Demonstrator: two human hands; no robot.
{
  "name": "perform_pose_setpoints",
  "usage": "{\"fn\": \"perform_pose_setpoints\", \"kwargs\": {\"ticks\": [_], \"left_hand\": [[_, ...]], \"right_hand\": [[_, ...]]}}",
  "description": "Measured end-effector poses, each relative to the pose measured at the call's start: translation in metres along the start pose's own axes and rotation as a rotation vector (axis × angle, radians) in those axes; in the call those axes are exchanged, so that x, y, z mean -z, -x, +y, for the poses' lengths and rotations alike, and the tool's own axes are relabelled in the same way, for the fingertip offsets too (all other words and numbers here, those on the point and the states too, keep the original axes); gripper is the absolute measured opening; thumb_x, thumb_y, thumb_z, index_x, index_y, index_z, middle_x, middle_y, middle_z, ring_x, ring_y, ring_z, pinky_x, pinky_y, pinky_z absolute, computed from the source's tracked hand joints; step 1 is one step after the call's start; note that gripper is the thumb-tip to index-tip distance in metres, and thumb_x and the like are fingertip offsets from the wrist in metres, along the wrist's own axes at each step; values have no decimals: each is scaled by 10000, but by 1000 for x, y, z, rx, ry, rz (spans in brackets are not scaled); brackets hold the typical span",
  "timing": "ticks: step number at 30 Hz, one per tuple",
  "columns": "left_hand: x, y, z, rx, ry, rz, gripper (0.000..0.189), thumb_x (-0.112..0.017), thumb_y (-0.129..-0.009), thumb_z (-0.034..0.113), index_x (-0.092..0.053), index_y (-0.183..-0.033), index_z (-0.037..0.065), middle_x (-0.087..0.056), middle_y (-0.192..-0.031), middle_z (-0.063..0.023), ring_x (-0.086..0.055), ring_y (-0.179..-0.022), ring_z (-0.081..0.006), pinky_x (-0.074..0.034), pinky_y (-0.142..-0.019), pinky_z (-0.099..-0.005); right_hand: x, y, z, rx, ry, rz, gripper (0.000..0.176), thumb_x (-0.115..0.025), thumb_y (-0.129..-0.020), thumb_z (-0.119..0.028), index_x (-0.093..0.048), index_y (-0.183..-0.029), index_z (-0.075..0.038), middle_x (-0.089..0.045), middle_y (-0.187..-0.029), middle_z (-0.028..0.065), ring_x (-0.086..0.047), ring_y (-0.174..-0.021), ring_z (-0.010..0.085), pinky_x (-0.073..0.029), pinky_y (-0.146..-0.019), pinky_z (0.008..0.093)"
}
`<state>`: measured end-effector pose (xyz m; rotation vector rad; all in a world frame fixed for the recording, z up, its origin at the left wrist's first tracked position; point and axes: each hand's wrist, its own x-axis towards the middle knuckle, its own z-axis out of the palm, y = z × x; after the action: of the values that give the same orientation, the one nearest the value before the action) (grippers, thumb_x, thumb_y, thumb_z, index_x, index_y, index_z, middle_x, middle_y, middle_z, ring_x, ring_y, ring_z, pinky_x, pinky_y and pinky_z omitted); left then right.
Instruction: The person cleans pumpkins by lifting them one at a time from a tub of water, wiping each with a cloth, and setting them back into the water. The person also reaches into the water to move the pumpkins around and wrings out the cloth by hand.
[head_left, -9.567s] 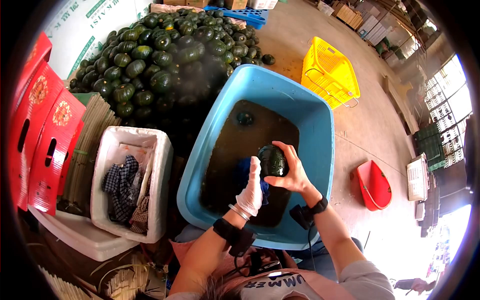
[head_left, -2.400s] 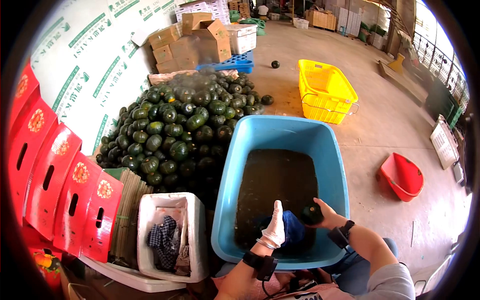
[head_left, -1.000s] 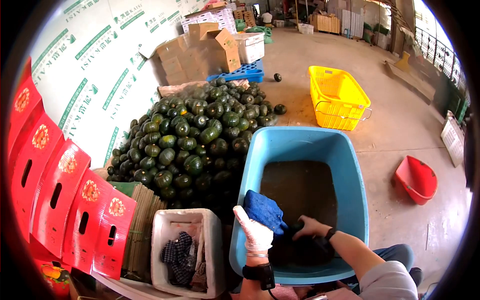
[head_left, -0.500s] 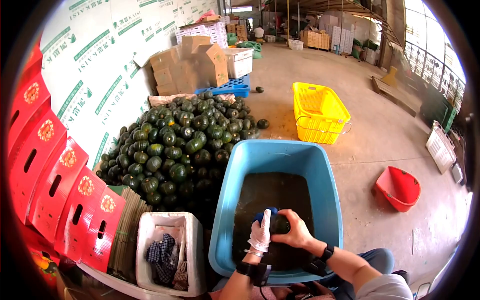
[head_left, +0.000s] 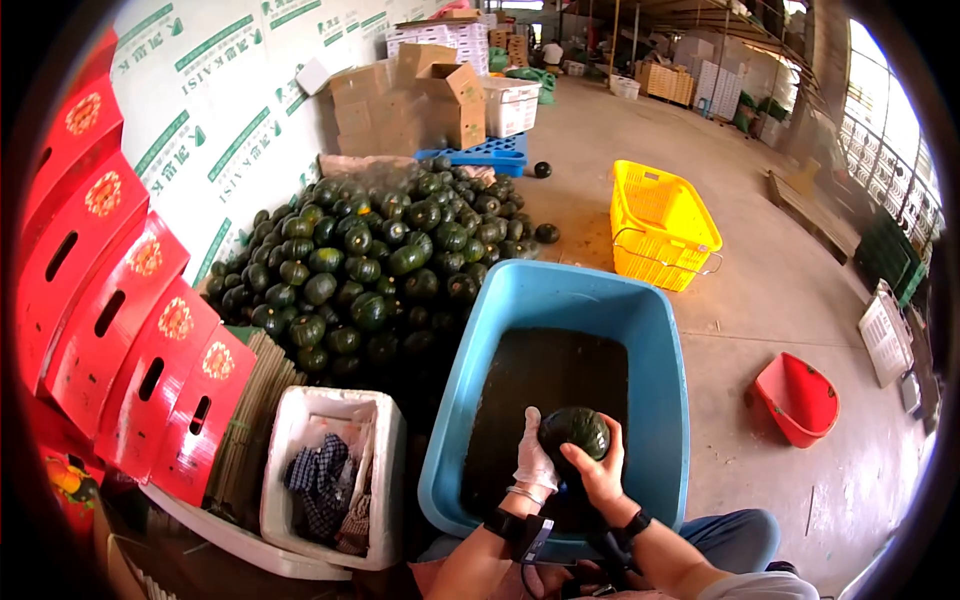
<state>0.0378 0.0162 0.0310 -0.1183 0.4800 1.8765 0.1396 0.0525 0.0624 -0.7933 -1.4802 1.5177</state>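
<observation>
A dark green kabocha squash, wet and shiny, is held between my two hands over the blue tub. My left hand, in a thin white glove, presses along its left side with the fingers pointing up. On the other side my bare right hand wraps round the squash, thumb across its near face. A little blue shows below the squash by the left palm, mostly hidden. Murky brown water fills the lower part of the tub.
A big heap of squashes lies behind the tub to the left. A white foam box with cloths stands at left, beside red cartons. To the right are a yellow crate and a red basin.
The squash has come up and turned in my hands, showing more of itself. My right hand has shifted to its right side and lower face. The camera view has moved slightly.
</observation>
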Motion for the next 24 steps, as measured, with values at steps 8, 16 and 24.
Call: {"fn": "perform_pose_setpoints", "kwargs": {"ticks": [8,16,24], "left_hand": [[36,-14,-6,-815,-1301,-167,387,-596,-956,222,-566,-1292,31,-557,-1160,-136,-602,-1031,-180,-515,-829,-322],[-4,6,16,210,244,-201,332,-590,-933,396,-685,-987,82,-714,-946,-85,-687,-866,-215,-567,-816,-348],[-15,26,-1,-490,-779,219,385,-617,-939,363,-680,-1011,-11,-695,-974,-133,-656,-942,-217,-521,-868,-348]], "right_hand": [[-3,-46,-82,489,1174,-565,638,-801,-545,-304,-569,-1099,-89,-606,-944,105,-559,-958,327,-482,-747,462],[2,-16,-46,753,533,-276,764,-940,-520,-237,-582,-1164,-36,-594,-1170,167,-603,-1020,321,-508,-882,402],[20,-16,-55,61,506,-305,774,-901,-583,-245,-475,-1190,-25,-607,-1052,149,-603,-1001,269,-497,-882,384]]}}
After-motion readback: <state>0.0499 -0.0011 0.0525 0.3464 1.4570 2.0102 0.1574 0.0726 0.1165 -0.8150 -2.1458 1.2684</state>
